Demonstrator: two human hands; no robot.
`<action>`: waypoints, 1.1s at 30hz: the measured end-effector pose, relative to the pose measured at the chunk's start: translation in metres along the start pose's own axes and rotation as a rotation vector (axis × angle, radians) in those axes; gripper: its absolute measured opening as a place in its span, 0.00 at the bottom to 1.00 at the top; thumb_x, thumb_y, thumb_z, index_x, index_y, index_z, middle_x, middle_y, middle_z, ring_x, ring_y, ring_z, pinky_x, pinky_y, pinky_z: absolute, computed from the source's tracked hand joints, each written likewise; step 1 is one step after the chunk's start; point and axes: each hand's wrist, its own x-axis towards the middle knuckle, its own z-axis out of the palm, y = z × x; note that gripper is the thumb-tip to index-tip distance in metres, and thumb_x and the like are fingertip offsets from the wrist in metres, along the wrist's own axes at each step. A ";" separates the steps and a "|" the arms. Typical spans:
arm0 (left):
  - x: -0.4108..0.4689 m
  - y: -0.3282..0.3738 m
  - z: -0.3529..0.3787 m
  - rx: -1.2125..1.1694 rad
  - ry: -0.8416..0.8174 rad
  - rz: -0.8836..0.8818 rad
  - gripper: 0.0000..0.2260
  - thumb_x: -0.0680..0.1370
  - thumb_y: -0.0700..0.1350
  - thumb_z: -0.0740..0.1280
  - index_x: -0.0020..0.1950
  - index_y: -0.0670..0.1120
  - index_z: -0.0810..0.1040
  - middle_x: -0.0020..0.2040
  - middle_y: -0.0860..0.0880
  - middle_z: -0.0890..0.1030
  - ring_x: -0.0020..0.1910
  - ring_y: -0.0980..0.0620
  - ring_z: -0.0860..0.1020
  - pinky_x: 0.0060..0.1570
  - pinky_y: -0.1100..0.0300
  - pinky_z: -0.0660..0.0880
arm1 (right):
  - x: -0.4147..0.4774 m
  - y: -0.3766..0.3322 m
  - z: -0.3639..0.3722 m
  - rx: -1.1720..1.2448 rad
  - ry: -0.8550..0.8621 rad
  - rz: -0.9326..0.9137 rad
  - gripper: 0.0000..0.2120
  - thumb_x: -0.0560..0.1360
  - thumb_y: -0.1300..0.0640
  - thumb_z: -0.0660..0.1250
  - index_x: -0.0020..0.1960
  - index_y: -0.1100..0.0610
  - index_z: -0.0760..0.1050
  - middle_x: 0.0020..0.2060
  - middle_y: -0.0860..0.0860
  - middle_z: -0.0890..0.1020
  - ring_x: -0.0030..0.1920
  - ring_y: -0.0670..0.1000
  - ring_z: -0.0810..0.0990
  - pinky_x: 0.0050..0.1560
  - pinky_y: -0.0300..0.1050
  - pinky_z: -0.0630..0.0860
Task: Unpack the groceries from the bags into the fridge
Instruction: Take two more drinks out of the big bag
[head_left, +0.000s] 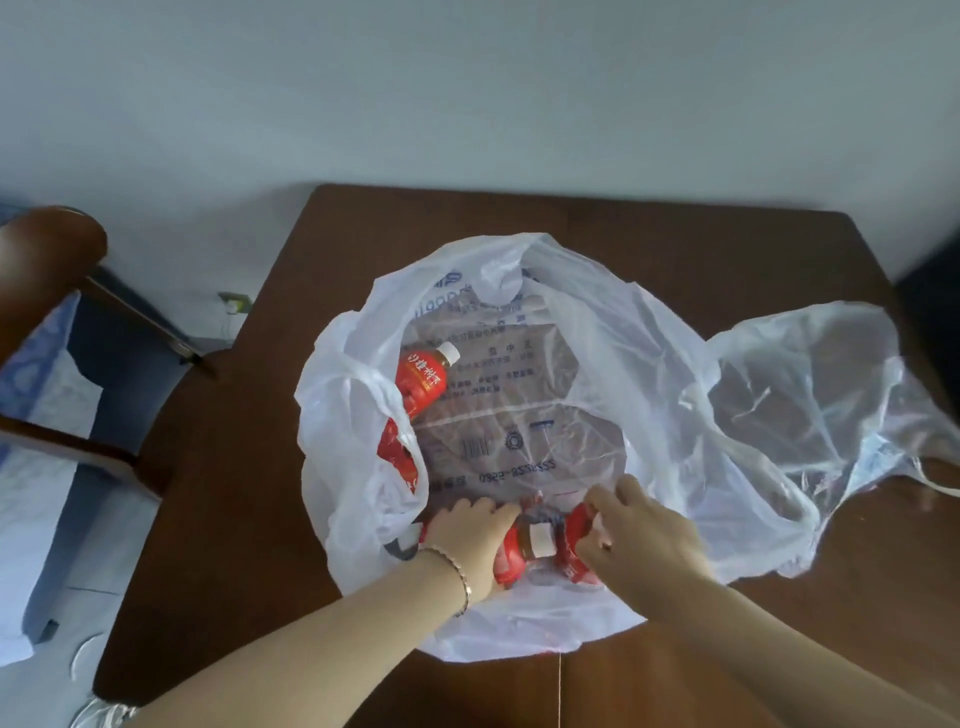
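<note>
Basically both hands are inside the open white plastic bag (649, 364) on the brown table (260, 467), working a cluster of red-labelled bottles (527, 551) at the near edge of the bag. Left hand (470, 530) lies curled over the left side of the cluster, fingers bent onto a bottle; right hand (639, 535) has fingers closed on the red label of the right-hand bottle. 1 more bottle with a white cap (423, 376) lies tilted at the bag's left wall, with another red item (397, 454) under the fold below it, type unclear. Risks: bottles look loose and round, so lifting several at once could let 1 slip or roll off the table; thin bag film could snag on a cap and drag the rest. A second, apparently empty bag (810, 395) lies to the right. Hidden: fridge not in view, exact bottle count in the cluster unclear since hands and film cover it, label text unreadable. Chair (52, 249) partly cut off at left.
</note>
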 end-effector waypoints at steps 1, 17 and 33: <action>-0.003 -0.001 -0.001 -0.153 0.068 0.005 0.33 0.70 0.55 0.72 0.71 0.54 0.61 0.66 0.50 0.71 0.64 0.48 0.71 0.63 0.52 0.71 | -0.005 -0.004 0.003 -0.004 0.022 -0.006 0.11 0.77 0.50 0.57 0.57 0.51 0.68 0.56 0.46 0.68 0.52 0.49 0.72 0.42 0.38 0.67; -0.016 0.016 0.000 -0.353 0.044 -0.004 0.26 0.74 0.54 0.68 0.69 0.52 0.64 0.64 0.53 0.73 0.62 0.53 0.74 0.63 0.62 0.71 | 0.003 0.008 0.025 -0.060 0.149 -0.625 0.15 0.63 0.40 0.72 0.46 0.44 0.76 0.34 0.41 0.78 0.32 0.47 0.75 0.22 0.36 0.69; -0.029 -0.030 -0.016 -0.113 -0.128 -0.532 0.12 0.79 0.46 0.61 0.62 0.46 0.71 0.59 0.45 0.77 0.58 0.45 0.76 0.58 0.56 0.74 | 0.017 -0.024 0.016 -0.017 -0.063 -0.223 0.20 0.77 0.41 0.56 0.62 0.53 0.68 0.58 0.48 0.77 0.57 0.51 0.73 0.51 0.45 0.72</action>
